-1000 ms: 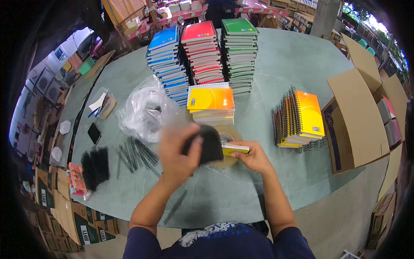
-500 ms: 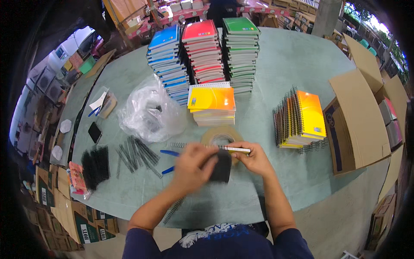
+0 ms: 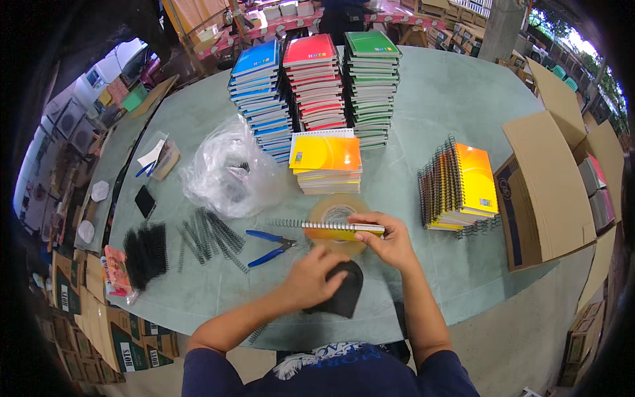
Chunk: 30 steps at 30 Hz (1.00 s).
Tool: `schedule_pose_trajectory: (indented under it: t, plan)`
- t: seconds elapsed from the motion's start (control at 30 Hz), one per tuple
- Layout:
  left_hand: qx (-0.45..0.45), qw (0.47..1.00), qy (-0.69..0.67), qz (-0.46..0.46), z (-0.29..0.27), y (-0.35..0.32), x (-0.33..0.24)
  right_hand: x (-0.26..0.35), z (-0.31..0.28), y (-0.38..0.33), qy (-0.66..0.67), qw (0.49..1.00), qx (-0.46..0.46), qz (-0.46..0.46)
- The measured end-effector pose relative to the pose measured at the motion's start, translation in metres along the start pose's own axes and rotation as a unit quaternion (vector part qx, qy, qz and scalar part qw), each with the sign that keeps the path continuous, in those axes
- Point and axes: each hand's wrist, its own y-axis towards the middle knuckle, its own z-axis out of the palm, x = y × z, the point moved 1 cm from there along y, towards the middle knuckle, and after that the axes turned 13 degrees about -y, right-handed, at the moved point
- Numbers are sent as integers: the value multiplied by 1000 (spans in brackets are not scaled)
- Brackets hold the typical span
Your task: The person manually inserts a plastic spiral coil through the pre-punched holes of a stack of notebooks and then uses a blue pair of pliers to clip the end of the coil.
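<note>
In the head view, our right hand (image 3: 390,242) is pinching the orange-and-yellow notebook (image 3: 331,234) near its right end, above the tape roll (image 3: 319,212). The wire coil (image 3: 283,223) is running along the notebook's upper edge and projecting past its left end. Our left hand (image 3: 311,274) is curving over the black pad (image 3: 342,296); we cannot tell whether it is gripping it. To bind well, we should be keeping the notebook squared and the coil straight, with the blue-handled pliers (image 3: 268,256) lying nearby.
</note>
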Motion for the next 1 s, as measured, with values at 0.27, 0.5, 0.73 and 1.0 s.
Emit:
schedule_pose_trajectory:
  t: [0.27, 0.5, 0.73, 1.0]
  plan:
    - [-83, 955, 207, 197, -25, 43, -21, 17, 5, -3, -202, 974, -75, -72]
    - [-35, 959, 208, 188, -30, 50, 1, 36, 1, -13, -422, 889, -164, -72]
    - [-38, 951, 230, 200, -27, 54, -4, 41, 4, -21, -334, 929, -144, 63]
    - [-50, 965, 165, 198, -30, 58, -9, 37, 12, -19, 14, 975, -48, 217]
